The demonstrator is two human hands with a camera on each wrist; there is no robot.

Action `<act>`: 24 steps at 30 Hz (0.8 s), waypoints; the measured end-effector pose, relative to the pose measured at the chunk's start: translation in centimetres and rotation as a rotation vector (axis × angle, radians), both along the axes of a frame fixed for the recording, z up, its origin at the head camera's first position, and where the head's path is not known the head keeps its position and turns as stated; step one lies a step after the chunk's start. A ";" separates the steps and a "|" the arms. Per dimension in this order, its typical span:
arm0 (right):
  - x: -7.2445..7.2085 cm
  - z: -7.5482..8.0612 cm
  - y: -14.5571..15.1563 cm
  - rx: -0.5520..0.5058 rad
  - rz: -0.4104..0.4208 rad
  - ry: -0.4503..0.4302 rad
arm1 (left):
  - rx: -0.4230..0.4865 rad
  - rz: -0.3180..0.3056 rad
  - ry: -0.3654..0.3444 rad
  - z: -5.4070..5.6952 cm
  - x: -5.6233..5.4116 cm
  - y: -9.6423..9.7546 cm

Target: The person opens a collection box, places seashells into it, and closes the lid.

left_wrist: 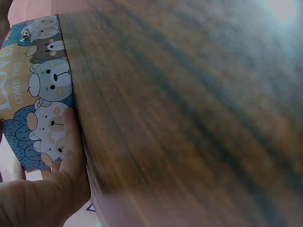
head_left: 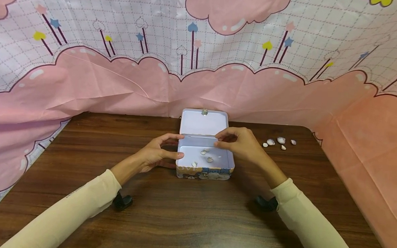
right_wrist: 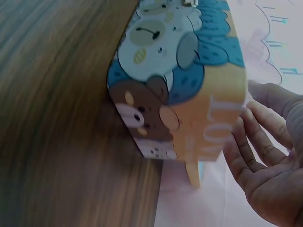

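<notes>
A hinged tin box (head_left: 204,173) printed with cartoon bears stands on the table, its lid (head_left: 204,123) raised at the back. Several small seashells (head_left: 210,159) lie on its pale floor. My left hand (head_left: 154,153) grips the box's left side, thumb at the rim; in the left wrist view one finger lies along the printed wall. Above the right rear of the box is my right hand (head_left: 239,140), thumb and fingers bent loosely with a gap between the tips. Nothing shows between them, and in the right wrist view they are beside the printed side.
More seashells (head_left: 281,140) lie on the wooden table (head_left: 194,220) to the right of the box. A pink and white patterned cloth (head_left: 120,76) hangs behind the table and along its sides. Dark wrist straps (head_left: 266,203) show beneath both sleeves.
</notes>
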State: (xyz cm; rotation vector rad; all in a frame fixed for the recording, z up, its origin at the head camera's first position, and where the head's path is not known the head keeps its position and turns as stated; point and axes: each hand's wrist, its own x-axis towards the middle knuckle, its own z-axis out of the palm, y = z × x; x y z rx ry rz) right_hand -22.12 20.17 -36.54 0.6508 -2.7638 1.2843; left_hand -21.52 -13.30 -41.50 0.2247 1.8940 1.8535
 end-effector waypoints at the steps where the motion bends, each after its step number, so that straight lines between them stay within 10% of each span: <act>1: 0.0 0.1 0.3 0.000 -0.006 0.004 | 0.001 0.004 -0.002 0.0 0.0 0.0; 24: 0.4 0.4 6.8 0.057 -0.123 0.034 | 0.006 -0.010 0.002 0.1 0.2 -0.3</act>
